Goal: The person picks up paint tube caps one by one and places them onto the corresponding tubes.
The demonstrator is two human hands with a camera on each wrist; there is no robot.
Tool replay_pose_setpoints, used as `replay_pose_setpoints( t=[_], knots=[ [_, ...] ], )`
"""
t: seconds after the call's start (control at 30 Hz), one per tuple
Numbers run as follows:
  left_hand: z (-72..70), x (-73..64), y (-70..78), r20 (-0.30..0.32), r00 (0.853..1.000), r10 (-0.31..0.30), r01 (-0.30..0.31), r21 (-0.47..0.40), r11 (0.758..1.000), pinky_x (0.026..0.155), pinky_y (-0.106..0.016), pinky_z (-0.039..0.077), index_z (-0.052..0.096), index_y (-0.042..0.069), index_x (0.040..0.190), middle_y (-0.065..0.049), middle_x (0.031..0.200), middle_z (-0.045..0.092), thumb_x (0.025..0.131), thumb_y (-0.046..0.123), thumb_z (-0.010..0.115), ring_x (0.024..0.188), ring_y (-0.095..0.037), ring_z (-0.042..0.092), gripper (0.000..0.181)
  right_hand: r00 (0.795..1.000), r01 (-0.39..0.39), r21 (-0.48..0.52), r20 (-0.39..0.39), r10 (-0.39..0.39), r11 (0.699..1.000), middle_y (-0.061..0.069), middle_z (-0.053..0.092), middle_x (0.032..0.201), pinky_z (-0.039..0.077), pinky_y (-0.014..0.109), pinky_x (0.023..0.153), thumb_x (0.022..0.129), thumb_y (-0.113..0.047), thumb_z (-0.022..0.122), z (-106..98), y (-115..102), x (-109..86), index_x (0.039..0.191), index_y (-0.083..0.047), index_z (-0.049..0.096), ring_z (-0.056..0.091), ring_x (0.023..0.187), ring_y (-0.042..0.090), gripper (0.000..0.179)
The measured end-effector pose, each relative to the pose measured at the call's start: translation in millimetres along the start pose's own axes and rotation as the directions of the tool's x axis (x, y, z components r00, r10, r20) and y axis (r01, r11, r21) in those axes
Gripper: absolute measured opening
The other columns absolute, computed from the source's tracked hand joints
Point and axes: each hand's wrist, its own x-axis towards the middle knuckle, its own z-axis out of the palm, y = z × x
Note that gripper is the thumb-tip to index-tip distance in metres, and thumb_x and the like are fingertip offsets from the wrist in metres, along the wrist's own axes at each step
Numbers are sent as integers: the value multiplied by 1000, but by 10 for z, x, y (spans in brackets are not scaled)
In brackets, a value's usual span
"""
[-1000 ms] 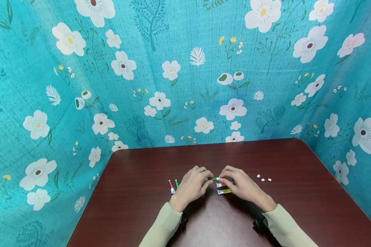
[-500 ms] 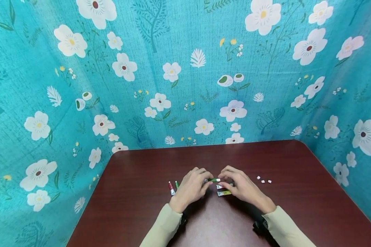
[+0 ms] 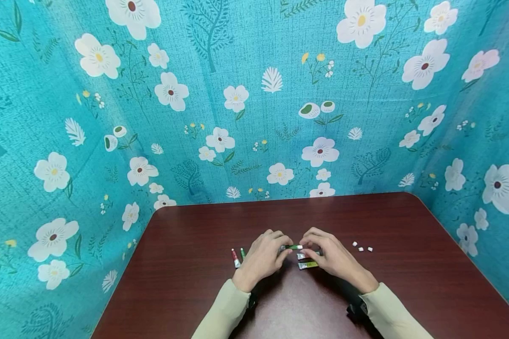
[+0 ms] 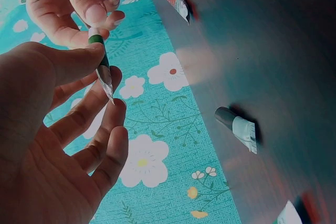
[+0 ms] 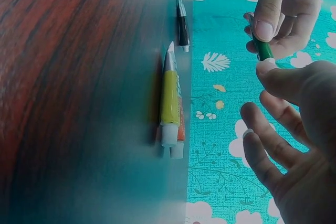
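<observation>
My left hand (image 3: 260,254) holds a small green paint tube (image 4: 98,40) between thumb and finger, its crimped silver end toward the palm. At the other end is a white cap (image 4: 94,31), where the thumb and forefinger of my right hand (image 3: 335,254) pinch. The right hand's other fingers are loosely spread. Just below the hands in the head view, a yellow paint tube (image 5: 169,98) lies beside an orange-red one (image 5: 181,121), partly hidden. A dark tube (image 4: 233,124) lies on the table near the left hand.
Left of the left hand lie a red tube (image 3: 235,257) and another green tube (image 3: 243,254). Three small white pieces (image 3: 361,249), like caps, sit to the right of the right hand. The dark red table (image 3: 203,226) meets a flowered turquoise curtain (image 3: 254,117) behind.
My right thumb has slid down from the cap's side toward me, uncovering more of the white cap. The left hand and the green tube stay nearly still.
</observation>
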Motion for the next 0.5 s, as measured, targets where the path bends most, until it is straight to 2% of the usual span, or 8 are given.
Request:
replay_pose_setpoints(
  t=[0.5],
  knots=[
    [-8, 4, -2, -4, 1000, 5, -5, -11, 1000, 81, -24, 55, 79, 22, 114, 9, 109, 75, 102, 28, 75, 92, -10, 63, 14, 1000, -9, -1, 7, 9, 1000, -10, 66, 108, 58, 31, 70, 96, -7, 79, 0, 0, -8, 104, -20, 76, 65, 88, 1, 16]
  ],
)
